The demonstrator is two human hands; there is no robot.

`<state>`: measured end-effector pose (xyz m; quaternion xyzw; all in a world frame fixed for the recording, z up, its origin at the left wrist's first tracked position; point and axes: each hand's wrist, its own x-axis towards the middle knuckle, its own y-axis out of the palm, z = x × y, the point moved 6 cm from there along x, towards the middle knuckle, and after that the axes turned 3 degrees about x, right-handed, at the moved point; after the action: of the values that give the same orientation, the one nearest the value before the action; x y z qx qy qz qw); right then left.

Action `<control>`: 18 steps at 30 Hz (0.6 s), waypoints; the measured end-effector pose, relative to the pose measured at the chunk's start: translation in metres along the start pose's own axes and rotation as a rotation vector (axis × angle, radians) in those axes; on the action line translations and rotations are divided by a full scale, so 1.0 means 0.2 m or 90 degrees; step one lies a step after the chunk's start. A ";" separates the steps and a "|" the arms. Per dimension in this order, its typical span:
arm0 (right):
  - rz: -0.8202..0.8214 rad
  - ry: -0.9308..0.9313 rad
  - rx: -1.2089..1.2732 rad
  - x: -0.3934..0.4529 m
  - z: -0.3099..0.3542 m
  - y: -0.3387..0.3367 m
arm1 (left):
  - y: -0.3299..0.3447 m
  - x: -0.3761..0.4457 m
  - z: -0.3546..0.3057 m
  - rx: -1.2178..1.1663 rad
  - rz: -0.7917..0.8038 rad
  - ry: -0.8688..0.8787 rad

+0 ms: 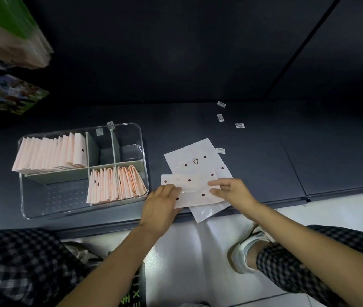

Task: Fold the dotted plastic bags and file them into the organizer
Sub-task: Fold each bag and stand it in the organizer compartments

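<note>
at the far upper left of the frame, blurred packaged goods [10,32] are seen hanging over the dark shelf [264,151]. at left of centre, a clear organizer [141,138] rests on that shelf; its upper-left compartment is packed with upright folded pink bags [50,151], and a second row of folded bags [116,182] is filed in the lower-right compartment, while the lower-left and upper-right compartments appear unfilled. just right of the organizer, at lower centre, a dotted bag [193,190] is being folded on top of a flat dotted bag [196,156] at the shelf's front edge. the left hand [162,207] is laid on the bag's left end, fingers fairly straight and pressing; the right hand [231,191] is pinching the right end between thumb and fingers. the folding step is judged to be in hand, partway through. next, the fold should be creased flat and narrowed further, so the bag can be stood upright beside the others. small labels [220,117] are scattered at upper right.
</note>
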<state>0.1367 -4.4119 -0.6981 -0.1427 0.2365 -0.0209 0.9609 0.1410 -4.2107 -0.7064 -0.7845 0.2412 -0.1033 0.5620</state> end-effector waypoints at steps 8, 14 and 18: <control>0.125 -0.145 -0.419 -0.02 0.02 0.02 | -0.01 0.10 0.04 -0.065 0.034 -0.065; 0.023 -0.059 -0.237 0.09 0.01 -0.01 | -0.06 0.12 0.06 -0.156 0.008 -0.187; 0.013 0.018 -0.272 0.18 0.00 0.01 | -0.13 0.08 -0.07 -0.029 -0.140 -0.062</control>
<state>0.1679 -4.4144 -0.7154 -0.3404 0.2502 0.0374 0.9056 0.1547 -4.2235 -0.6789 -0.8229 0.1287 -0.1207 0.5401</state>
